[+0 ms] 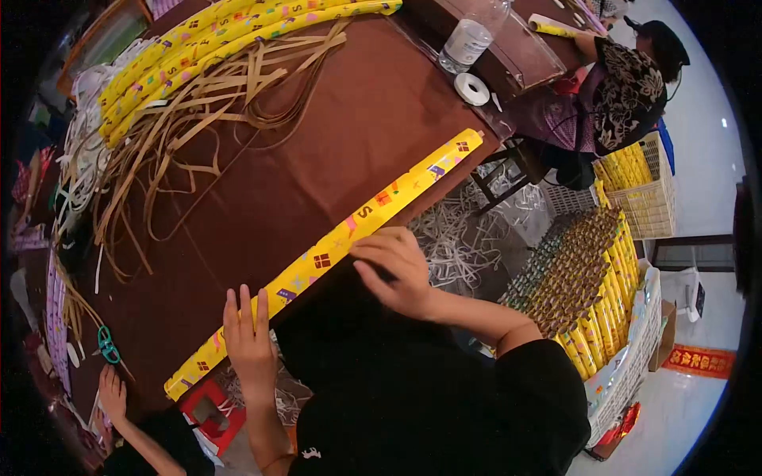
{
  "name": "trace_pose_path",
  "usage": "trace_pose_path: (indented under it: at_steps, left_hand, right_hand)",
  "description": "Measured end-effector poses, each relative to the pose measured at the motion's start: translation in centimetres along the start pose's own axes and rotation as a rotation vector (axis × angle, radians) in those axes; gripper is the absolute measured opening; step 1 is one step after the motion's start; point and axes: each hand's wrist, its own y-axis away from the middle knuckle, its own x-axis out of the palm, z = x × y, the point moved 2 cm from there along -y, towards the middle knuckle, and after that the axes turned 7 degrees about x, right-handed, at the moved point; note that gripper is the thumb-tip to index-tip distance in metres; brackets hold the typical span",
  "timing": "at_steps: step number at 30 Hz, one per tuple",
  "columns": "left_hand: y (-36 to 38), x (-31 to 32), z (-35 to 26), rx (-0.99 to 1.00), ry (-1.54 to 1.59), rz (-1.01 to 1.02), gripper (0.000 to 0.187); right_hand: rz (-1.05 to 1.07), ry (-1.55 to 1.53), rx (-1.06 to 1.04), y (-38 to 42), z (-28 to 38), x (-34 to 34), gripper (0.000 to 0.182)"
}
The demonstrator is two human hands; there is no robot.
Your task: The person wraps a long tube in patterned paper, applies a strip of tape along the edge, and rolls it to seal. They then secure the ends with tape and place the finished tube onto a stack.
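Note:
A long yellow printed tube (317,258) lies diagonally along the near edge of the brown-covered table, from lower left to upper right. My left hand (250,341) rests flat across its lower part, fingers straight and slightly spread. Near the tube's middle is my right hand (397,270), its fingers loosely bent at the near side and the thumb held apart from them. Neither hand is wrapped around the tube.
Brown flat strips (238,95) and more yellow tubes (238,36) lie at the back left. Another person's hand (113,393) is by teal scissors (107,345). A bottle (472,40) and white roll (471,89) stand far right. A co-worker (611,95) sits beyond; a basket (635,397) holds tubes.

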Motion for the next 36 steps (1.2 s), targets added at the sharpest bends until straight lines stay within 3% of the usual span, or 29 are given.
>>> trace_pose_path:
  at_steps: [2, 3, 4, 5, 9, 13, 16, 20, 22, 29, 36]
  left_hand:
    - [0.2, 0.3, 0.0, -0.023, 0.003, -0.037, 0.058]
    - [0.1, 0.1, -0.3, -0.046, 0.009, -0.007, 0.060]
    - [0.2, 0.1, -0.4, -0.043, 0.012, -0.012, 0.061]
    - [0.3, 0.2, -0.3, -0.040, 0.014, -0.019, 0.061]
    - [0.4, 0.5, -0.2, -0.015, -0.001, -0.035, 0.067]
    - [0.6, 0.8, -0.1, -0.006, -0.023, -0.034, 0.064]
    - [0.9, 1.2, 0.1, -0.007, -0.026, -0.037, 0.062]
    - [0.9, 1.1, 0.1, -0.005, -0.053, -0.028, 0.061]
    - [0.9, 1.1, 0.2, -0.004, -0.031, -0.037, 0.061]
    - [0.7, 1.0, 0.1, -0.006, -0.019, -0.043, 0.061]
    - [0.6, 0.7, 0.0, -0.016, -0.019, -0.022, 0.057]
  right_hand:
    - [-0.085, -0.108, 0.301, 1.0, -2.7, -1.2, 0.011]
    - [-0.135, -0.317, 0.613, 1.4, -4.2, -1.5, 0.008]
    - [-0.219, -0.584, 0.753, 1.6, -5.3, -2.4, 0.010]
    - [-0.322, -0.526, 0.875, 1.4, -6.4, -3.6, 0.011]
    - [-0.714, -0.356, 0.660, 0.1, -11.8, -8.4, 0.015]
    - [-0.759, -0.319, 0.572, -1.7, -14.8, -11.8, 0.014]
    - [-0.614, -0.050, 0.508, -3.1, -15.0, -13.4, 0.013]
    - [-0.515, 0.089, 0.515, -4.6, -14.5, -14.0, 0.012]
    - [-0.464, 0.285, 0.407, -5.0, -15.1, -13.9, 0.013]
    - [-0.431, 0.177, 0.533, -5.5, -15.7, -14.3, 0.014]
    - [-0.366, -0.019, 0.756, -6.3, -15.5, -14.8, 0.028]
